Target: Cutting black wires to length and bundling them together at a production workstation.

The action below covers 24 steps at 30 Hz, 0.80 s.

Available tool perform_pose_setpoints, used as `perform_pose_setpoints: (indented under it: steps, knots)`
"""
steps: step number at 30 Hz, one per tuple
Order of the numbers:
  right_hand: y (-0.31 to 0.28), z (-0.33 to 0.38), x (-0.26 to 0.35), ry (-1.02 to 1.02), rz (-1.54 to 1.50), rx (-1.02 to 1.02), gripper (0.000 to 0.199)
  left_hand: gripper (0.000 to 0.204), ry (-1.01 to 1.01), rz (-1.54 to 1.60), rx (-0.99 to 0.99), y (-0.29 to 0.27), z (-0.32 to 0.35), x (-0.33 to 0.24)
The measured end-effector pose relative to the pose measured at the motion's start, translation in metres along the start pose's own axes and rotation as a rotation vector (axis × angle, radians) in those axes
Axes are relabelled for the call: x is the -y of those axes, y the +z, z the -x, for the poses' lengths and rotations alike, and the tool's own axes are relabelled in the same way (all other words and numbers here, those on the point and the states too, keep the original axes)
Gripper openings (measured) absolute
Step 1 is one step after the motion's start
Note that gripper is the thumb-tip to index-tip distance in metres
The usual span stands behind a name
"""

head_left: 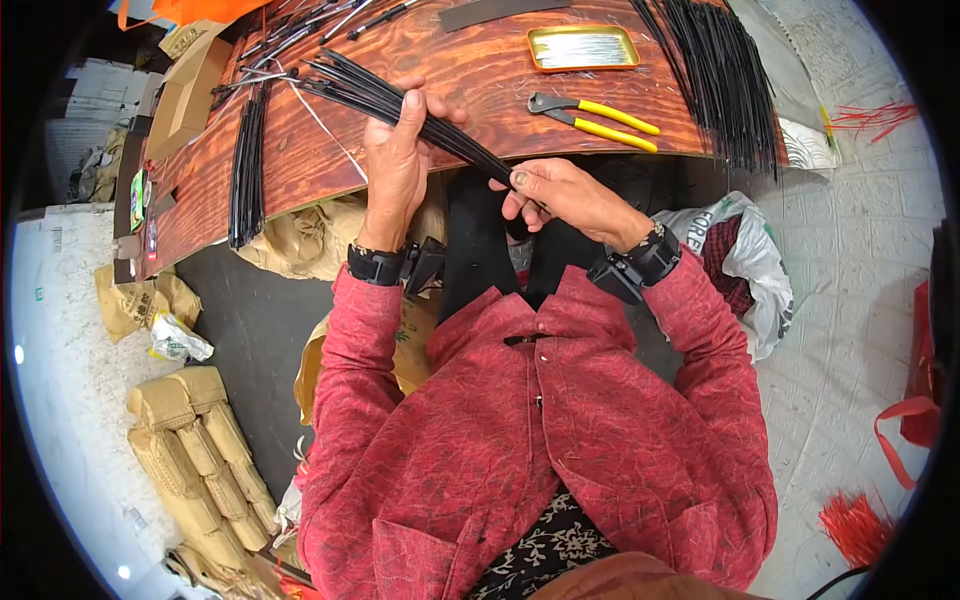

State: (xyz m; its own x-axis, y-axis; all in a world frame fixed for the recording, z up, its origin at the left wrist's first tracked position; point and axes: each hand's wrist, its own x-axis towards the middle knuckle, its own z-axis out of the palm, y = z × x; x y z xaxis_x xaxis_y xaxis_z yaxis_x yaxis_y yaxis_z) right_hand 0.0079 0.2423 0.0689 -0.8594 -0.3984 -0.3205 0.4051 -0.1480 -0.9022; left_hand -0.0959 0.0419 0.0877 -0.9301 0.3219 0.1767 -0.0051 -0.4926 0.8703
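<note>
A slim bundle of thin black rods [462, 143] slants over the table's near edge, its fanned end up and to the left. My left hand [400, 145] is closed around its middle, thumb on top. With thumb and fingers, my right hand [575, 200] pinches the lower right end; the tips there are hidden by the fingers. Yellow-handled end cutters [600, 122] lie on the table beyond my right hand. Behind them is a small yellow-rimmed tray [585, 68] of thin silvery needle-like pieces [580, 48].
The reddish wood table [480, 85] carries a large pile of black rods [730, 80] at right, another bunch [247, 175] at left, and a cardboard box [185, 100]. Stacked tan packs [205, 460] lie on the left floor. A white plastic bag [765, 265] stands at right.
</note>
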Motion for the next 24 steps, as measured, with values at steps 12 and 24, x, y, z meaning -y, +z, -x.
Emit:
perform_pose_setpoints:
  steps: [12, 24]
  knots:
    - [0.009, 0.010, -0.017, 0.004, 0.205, -0.012, 0.032, 0.037, -0.026, -0.173, 0.030, 0.008, -0.001, -0.003]
    - [0.020, 0.031, -0.006, 0.046, -0.248, 0.034, 0.037, 0.062, 0.024, -1.021, -0.049, -0.047, -0.006, -0.010]
